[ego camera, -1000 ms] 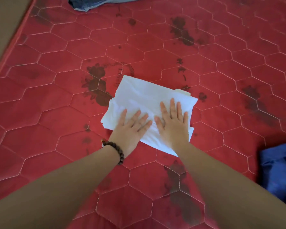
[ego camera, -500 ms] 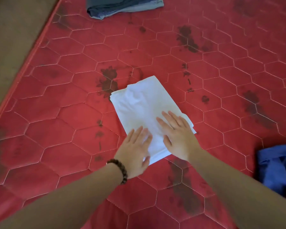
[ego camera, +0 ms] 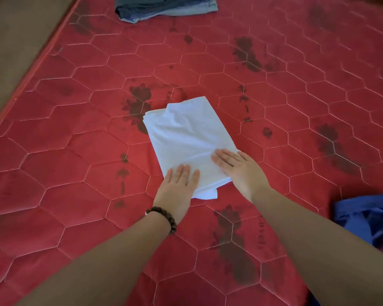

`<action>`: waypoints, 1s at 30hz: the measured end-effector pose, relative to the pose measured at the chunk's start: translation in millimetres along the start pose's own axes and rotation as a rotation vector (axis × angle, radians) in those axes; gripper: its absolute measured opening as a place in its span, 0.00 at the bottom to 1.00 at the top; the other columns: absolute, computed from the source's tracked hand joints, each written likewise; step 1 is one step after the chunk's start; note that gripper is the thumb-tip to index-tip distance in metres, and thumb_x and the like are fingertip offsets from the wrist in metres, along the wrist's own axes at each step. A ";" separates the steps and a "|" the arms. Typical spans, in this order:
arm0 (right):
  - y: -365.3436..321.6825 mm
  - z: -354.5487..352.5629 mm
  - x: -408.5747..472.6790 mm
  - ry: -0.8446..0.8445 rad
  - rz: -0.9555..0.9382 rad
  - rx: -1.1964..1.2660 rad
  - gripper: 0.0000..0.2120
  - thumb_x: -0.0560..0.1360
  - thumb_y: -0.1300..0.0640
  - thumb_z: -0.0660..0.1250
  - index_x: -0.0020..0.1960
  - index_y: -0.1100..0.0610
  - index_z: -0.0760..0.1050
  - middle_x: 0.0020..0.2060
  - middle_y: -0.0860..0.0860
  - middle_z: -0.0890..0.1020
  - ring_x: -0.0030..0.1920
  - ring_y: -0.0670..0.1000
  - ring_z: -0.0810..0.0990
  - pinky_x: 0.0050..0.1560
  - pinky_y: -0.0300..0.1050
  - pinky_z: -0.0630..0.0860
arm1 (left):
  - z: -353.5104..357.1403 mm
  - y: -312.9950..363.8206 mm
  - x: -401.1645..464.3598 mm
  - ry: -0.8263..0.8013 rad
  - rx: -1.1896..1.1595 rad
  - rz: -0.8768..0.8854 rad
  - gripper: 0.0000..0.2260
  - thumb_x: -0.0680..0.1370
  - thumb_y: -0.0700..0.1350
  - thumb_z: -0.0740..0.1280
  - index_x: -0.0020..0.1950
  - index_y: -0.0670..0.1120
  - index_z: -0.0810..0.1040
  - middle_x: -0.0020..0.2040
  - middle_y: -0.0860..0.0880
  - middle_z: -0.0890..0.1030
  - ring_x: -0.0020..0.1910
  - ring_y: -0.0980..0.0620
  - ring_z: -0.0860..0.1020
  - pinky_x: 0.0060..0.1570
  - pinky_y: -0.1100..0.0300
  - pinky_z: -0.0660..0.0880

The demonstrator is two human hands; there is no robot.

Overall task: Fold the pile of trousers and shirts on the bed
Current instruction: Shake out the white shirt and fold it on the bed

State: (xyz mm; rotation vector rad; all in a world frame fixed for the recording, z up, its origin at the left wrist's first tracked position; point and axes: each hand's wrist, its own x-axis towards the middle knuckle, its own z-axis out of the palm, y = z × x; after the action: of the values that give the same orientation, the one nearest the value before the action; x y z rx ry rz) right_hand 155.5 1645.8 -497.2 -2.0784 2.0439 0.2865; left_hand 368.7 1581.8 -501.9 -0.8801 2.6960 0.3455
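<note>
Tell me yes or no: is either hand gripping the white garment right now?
No. The left hand and right hand both lie flat with straight fingers on the folded white garment, pressing it down.

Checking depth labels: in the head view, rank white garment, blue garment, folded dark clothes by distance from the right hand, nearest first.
From the right hand:
1. White garment, directly under the palm, mid-bed.
2. Blue garment, crumpled at the right edge, nearer the person.
3. Folded dark clothes, far top of the bed, to the left.
</note>
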 end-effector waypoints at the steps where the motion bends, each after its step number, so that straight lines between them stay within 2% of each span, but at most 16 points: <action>1: -4.5 -3.5 0.0 0.024 0.025 0.048 0.36 0.77 0.70 0.54 0.79 0.47 0.49 0.78 0.44 0.52 0.77 0.46 0.52 0.75 0.43 0.48 | -6.6 -5.1 -3.0 0.022 -0.088 0.004 0.31 0.78 0.33 0.53 0.79 0.47 0.46 0.79 0.43 0.52 0.77 0.44 0.50 0.75 0.52 0.47; 2: -8.6 -7.8 -1.0 0.056 0.064 0.130 0.35 0.75 0.71 0.55 0.77 0.48 0.57 0.76 0.46 0.60 0.74 0.49 0.61 0.72 0.43 0.56 | -14.3 -11.9 -7.5 0.053 -0.215 -0.011 0.31 0.76 0.31 0.55 0.78 0.49 0.53 0.77 0.45 0.60 0.75 0.44 0.58 0.74 0.54 0.55; 3: -12.5 -13.8 -3.7 0.087 0.111 0.235 0.33 0.73 0.72 0.56 0.74 0.49 0.65 0.71 0.49 0.71 0.67 0.53 0.71 0.63 0.44 0.64 | -24.2 -20.2 -13.8 0.082 -0.348 -0.041 0.30 0.75 0.31 0.57 0.75 0.50 0.61 0.71 0.46 0.69 0.70 0.43 0.67 0.67 0.55 0.65; 4: -16.9 -22.3 -7.9 0.114 0.150 0.353 0.29 0.72 0.72 0.58 0.68 0.50 0.71 0.60 0.51 0.79 0.56 0.55 0.77 0.52 0.44 0.69 | -35.5 -29.4 -21.5 0.107 -0.472 -0.064 0.27 0.75 0.31 0.58 0.71 0.51 0.67 0.62 0.47 0.76 0.60 0.43 0.75 0.57 0.55 0.72; 5: -21.1 -32.1 -12.9 0.140 0.179 0.478 0.23 0.72 0.71 0.60 0.62 0.51 0.74 0.48 0.51 0.82 0.45 0.54 0.79 0.42 0.43 0.69 | -48.3 -38.9 -29.9 0.124 -0.567 -0.072 0.23 0.75 0.32 0.58 0.67 0.50 0.70 0.53 0.46 0.80 0.51 0.43 0.78 0.46 0.57 0.72; 6: -25.7 -43.0 -17.6 0.170 0.202 0.610 0.18 0.72 0.70 0.62 0.56 0.52 0.75 0.40 0.48 0.80 0.38 0.50 0.78 0.37 0.42 0.68 | -61.1 -48.3 -38.3 0.148 -0.628 -0.067 0.20 0.75 0.32 0.59 0.63 0.48 0.73 0.47 0.47 0.80 0.45 0.44 0.78 0.40 0.59 0.70; 8: -37.3 -73.1 -24.3 0.231 0.268 0.859 0.15 0.71 0.70 0.64 0.49 0.52 0.76 0.35 0.46 0.79 0.32 0.44 0.74 0.33 0.36 0.68 | -88.3 -66.5 -56.2 0.198 -0.720 -0.069 0.14 0.76 0.34 0.60 0.58 0.47 0.76 0.43 0.49 0.80 0.41 0.47 0.77 0.38 0.59 0.68; 11: -56.5 -127.2 -24.0 0.323 0.308 1.077 0.12 0.71 0.67 0.69 0.43 0.49 0.77 0.34 0.46 0.78 0.33 0.41 0.72 0.33 0.31 0.67 | -132.3 -91.3 -83.5 0.288 -0.862 -0.081 0.09 0.77 0.37 0.64 0.54 0.47 0.77 0.43 0.53 0.78 0.42 0.53 0.74 0.40 0.63 0.68; 14: -79.5 -176.1 -12.0 0.342 0.298 1.163 0.06 0.71 0.61 0.73 0.40 0.53 0.77 0.32 0.45 0.76 0.31 0.40 0.72 0.32 0.31 0.66 | -166.1 -118.8 -111.5 0.342 -1.038 -0.105 0.10 0.75 0.42 0.65 0.55 0.44 0.78 0.45 0.47 0.80 0.43 0.52 0.75 0.44 0.60 0.71; 16: -96.8 -195.9 0.0 0.322 0.271 1.195 0.06 0.72 0.60 0.73 0.39 0.57 0.77 0.30 0.46 0.74 0.29 0.40 0.71 0.29 0.32 0.66 | -175.1 -137.6 -127.9 0.349 -1.143 -0.152 0.06 0.77 0.38 0.66 0.53 0.42 0.78 0.42 0.46 0.79 0.40 0.52 0.75 0.41 0.57 0.72; 19: -124.1 -196.2 25.6 0.221 0.277 1.233 0.06 0.72 0.58 0.72 0.39 0.58 0.77 0.29 0.48 0.74 0.28 0.45 0.72 0.24 0.39 0.68 | -160.9 -165.5 -145.4 0.375 -1.249 -0.275 0.05 0.78 0.36 0.64 0.48 0.44 0.78 0.38 0.49 0.78 0.35 0.55 0.74 0.37 0.59 0.71; 21: -143.3 -170.6 45.6 0.172 0.316 1.163 0.04 0.73 0.56 0.72 0.43 0.57 0.79 0.33 0.48 0.77 0.33 0.47 0.76 0.28 0.40 0.70 | -132.5 -183.6 -151.9 0.375 -1.200 -0.356 0.06 0.78 0.37 0.65 0.52 0.46 0.78 0.41 0.50 0.78 0.37 0.56 0.75 0.39 0.60 0.72; 22: -152.8 -152.1 53.8 0.153 0.349 1.108 0.06 0.73 0.55 0.72 0.49 0.56 0.79 0.38 0.48 0.78 0.38 0.48 0.78 0.34 0.40 0.72 | -114.1 -191.1 -154.1 0.357 -1.152 -0.409 0.09 0.78 0.38 0.66 0.58 0.46 0.76 0.46 0.50 0.79 0.41 0.55 0.77 0.42 0.60 0.73; 25: -173.1 -90.7 65.4 0.042 0.411 1.023 0.22 0.74 0.54 0.72 0.65 0.55 0.72 0.52 0.50 0.76 0.52 0.51 0.77 0.49 0.39 0.70 | -56.4 -208.2 -160.0 0.257 -0.902 -0.511 0.20 0.78 0.40 0.65 0.70 0.48 0.70 0.63 0.49 0.75 0.60 0.50 0.75 0.60 0.60 0.69; 27: -180.3 -60.9 65.6 0.066 0.455 0.946 0.23 0.74 0.52 0.71 0.66 0.55 0.71 0.54 0.51 0.76 0.54 0.52 0.77 0.51 0.40 0.69 | -28.3 -212.4 -160.6 0.251 -0.768 -0.501 0.19 0.78 0.40 0.65 0.70 0.47 0.71 0.67 0.49 0.73 0.65 0.50 0.72 0.63 0.63 0.63; 30: -186.2 -37.5 66.1 0.094 0.500 0.870 0.19 0.73 0.48 0.72 0.59 0.55 0.74 0.48 0.51 0.78 0.50 0.53 0.79 0.49 0.45 0.73 | -5.9 -209.8 -153.4 0.282 -0.728 -0.461 0.17 0.78 0.40 0.64 0.67 0.46 0.73 0.65 0.49 0.75 0.65 0.48 0.71 0.65 0.61 0.63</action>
State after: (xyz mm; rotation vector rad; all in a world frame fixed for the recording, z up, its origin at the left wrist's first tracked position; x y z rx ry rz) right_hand 342.5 1574.4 -477.3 -1.0764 2.1474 -0.5494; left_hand 612.9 1497.4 -473.3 -1.8160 2.4819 1.2022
